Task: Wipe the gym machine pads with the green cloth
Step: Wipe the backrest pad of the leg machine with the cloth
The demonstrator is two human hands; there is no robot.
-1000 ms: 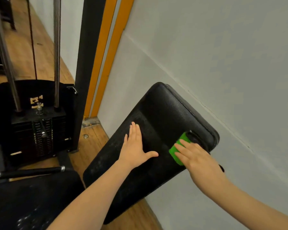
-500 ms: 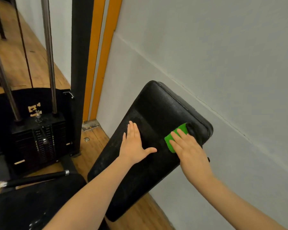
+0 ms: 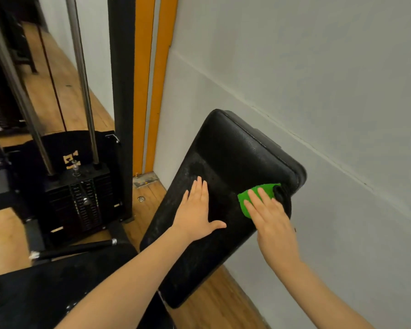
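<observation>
left hand (image 3: 198,211) – lay flat, fingers straight, on black pad (image 3: 233,153) | right hand (image 3: 267,211) – straight fingers pressed green cloth (image 3: 255,194) onto pad's right edge, near grey wall (image 3: 318,79)

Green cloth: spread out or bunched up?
Bunched up: the green cloth peeks out as a little wad under the right hand, whose fingers lie straight.

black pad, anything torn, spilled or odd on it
No tear or spill shows on the black pad. Its left part by the left hand looks dull and speckled grey, unlike the shinier top end.
</observation>
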